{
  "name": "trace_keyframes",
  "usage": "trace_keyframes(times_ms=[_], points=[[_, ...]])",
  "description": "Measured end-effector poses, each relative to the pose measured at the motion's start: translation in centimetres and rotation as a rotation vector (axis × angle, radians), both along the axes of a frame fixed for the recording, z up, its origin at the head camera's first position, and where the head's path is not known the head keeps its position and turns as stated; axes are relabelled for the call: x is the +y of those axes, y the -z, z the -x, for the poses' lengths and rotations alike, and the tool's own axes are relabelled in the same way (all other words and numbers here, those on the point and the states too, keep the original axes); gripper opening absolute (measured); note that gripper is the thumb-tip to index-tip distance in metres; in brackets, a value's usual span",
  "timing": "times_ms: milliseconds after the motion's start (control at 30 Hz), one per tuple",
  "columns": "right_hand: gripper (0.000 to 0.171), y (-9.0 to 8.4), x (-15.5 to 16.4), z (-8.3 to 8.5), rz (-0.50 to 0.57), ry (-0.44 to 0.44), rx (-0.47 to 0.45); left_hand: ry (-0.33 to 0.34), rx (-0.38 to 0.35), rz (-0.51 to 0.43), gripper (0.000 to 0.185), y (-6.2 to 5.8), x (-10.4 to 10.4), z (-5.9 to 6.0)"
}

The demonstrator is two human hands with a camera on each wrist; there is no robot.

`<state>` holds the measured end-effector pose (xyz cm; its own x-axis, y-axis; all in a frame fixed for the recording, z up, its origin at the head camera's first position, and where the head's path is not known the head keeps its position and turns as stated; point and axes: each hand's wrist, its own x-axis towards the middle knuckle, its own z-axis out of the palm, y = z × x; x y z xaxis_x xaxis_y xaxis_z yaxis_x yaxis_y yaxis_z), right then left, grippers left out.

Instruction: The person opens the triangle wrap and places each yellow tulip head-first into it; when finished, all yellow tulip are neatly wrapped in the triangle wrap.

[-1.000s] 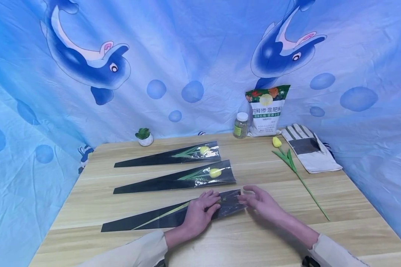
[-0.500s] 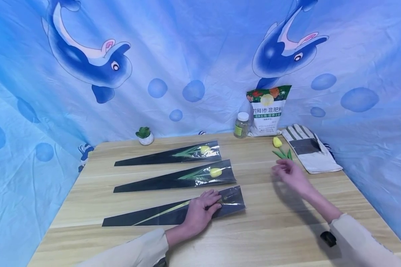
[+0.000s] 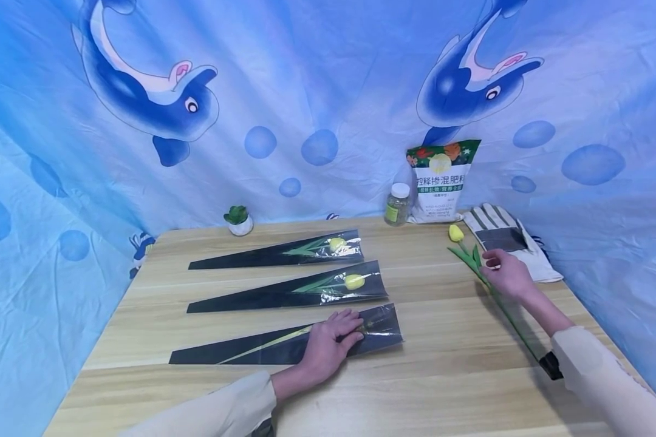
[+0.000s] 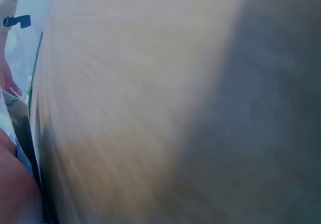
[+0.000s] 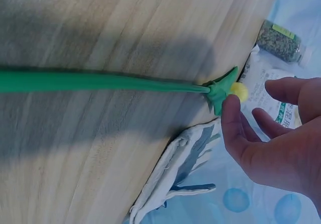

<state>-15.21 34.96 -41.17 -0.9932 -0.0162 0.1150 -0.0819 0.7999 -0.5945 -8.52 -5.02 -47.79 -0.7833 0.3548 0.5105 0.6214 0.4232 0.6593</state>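
My left hand (image 3: 327,345) rests on the nearest black, clear-fronted flower sleeve (image 3: 385,331). A pale green stem (image 3: 265,349) runs inside that sleeve, and the hand covers much of what lies higher up. On the right, my right hand (image 3: 507,276) hovers by the leaves of a loose yellow tulip (image 3: 456,233). In the right wrist view its thumb and fingers (image 5: 231,126) stand apart, close to the leaves where the green stem (image 5: 110,82) ends, with nothing between them. The left wrist view is mostly blurred tabletop, with part of the left hand (image 4: 17,189) at its edge.
Two more sleeves, the middle one (image 3: 268,297) and the far one (image 3: 262,258), each hold a yellow tulip. Along the back stand a small potted plant (image 3: 239,221), a jar (image 3: 396,206) and a fertilizer bag (image 3: 443,185). White work gloves (image 3: 541,264) lie beside the tulip.
My right hand has left the open end of the nearest sleeve and moved right to the loose tulip. The left hand stays on the sleeve, which has shifted slightly.
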Motion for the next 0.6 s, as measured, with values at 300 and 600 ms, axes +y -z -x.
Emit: trace_keyframes(times_ms=[300,600], points=[[0.040,-0.16,0.08,0.57,-0.028,0.030,-0.086,0.025,0.022,0.008,0.029,0.01,0.02,0.24],[0.039,-0.05,0.38,0.99,-0.071,0.032,-0.122,0.042,-0.009,0.011,0.029,-0.14,0.03,0.16]])
